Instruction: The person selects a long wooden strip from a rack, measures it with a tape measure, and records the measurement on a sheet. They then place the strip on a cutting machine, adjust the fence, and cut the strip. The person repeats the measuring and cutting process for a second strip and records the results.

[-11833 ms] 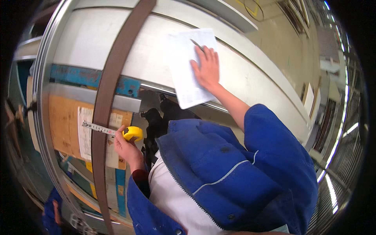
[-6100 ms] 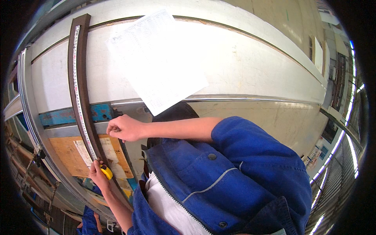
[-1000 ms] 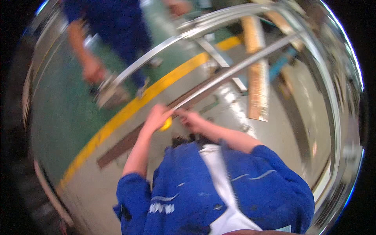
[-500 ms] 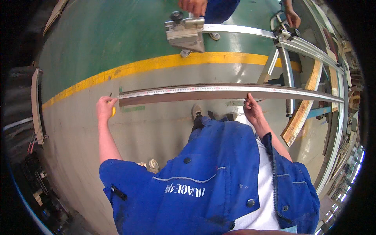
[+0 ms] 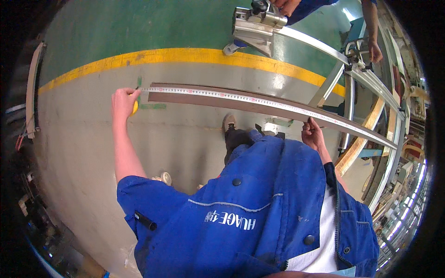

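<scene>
My left hand [image 5: 123,105] is closed round a tape measure, whose yellow case [image 5: 135,108] shows beneath the fingers. From it the white tape blade [image 5: 221,95] runs rightward along a long brown board [image 5: 199,100], with a short stretch bare between hand and board end. A small dark tip sticks up by my left fingers; I cannot make out what it is. My right hand [image 5: 314,134] grips the near edge of the board toward its right part, thumb up against it, other fingers partly hidden. The board's right end reaches a metal frame [image 5: 371,85].
At the top a co-worker leans over a silver clamp-like fixture [image 5: 254,31] on a metal rail [image 5: 315,44], one hand [image 5: 374,52] by the frame's joint. A wooden plank [image 5: 354,148] slants beneath the frame. A yellow line [image 5: 185,55] crosses the floor.
The view has shifted and turned, so the board slopes down rightward. My left hand is slightly farther from the board's end, baring more blade. The co-worker has leaned in.
</scene>
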Tool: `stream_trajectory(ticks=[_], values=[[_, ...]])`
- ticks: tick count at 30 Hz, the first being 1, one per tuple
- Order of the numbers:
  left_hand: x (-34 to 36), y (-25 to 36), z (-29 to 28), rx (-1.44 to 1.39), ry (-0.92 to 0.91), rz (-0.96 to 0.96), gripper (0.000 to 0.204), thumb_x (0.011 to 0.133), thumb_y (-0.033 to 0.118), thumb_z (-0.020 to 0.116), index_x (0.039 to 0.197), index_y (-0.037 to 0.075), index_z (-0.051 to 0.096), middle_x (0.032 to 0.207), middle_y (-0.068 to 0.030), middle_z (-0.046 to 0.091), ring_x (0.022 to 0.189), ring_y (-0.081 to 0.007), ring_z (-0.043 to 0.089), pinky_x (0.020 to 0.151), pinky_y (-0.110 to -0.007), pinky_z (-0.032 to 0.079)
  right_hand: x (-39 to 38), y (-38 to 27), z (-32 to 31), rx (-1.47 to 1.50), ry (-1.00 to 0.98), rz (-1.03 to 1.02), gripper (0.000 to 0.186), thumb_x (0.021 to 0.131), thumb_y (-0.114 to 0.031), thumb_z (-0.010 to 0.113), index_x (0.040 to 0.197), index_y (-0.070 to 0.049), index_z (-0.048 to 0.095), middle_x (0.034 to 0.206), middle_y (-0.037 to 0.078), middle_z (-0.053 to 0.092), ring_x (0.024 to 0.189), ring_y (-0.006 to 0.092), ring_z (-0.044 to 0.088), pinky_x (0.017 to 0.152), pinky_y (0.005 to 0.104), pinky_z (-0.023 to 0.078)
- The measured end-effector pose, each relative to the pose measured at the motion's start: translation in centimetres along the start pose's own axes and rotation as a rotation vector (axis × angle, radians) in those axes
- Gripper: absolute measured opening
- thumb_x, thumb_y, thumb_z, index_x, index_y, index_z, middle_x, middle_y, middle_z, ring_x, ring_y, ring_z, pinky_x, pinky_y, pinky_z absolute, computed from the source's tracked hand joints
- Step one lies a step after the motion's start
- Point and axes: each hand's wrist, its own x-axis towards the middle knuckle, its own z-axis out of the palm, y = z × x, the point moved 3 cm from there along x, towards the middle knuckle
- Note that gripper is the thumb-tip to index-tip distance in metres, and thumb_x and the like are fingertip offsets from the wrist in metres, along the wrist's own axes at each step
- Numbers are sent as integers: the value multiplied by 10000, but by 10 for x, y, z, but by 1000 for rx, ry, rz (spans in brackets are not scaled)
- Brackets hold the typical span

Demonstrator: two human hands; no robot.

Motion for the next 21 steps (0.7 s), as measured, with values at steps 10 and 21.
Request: stream_trajectory(ticks=[10, 21], values=[[3, -2, 0, 53, -25, -67, 303, 863, 356, 768, 975, 78, 815, 921, -173, 759, 864, -371, 718, 745, -471, 558, -3, -5, 6, -52, 183, 0, 143, 989, -221, 694, 963, -98, 625, 774, 5, 547, 619, 77, 496, 489, 192, 392], [13, -1, 1, 145, -129, -137, 307, 860, 367, 777, 983, 89, 816, 944, -164, 765, 894, -349, 727, 760, -478, 566, -23, -8, -2, -248, 241, -22, 280, 973, -267, 723, 1183, -118, 612, 1094, 60, 681, 606, 75, 507, 499, 185, 411]])
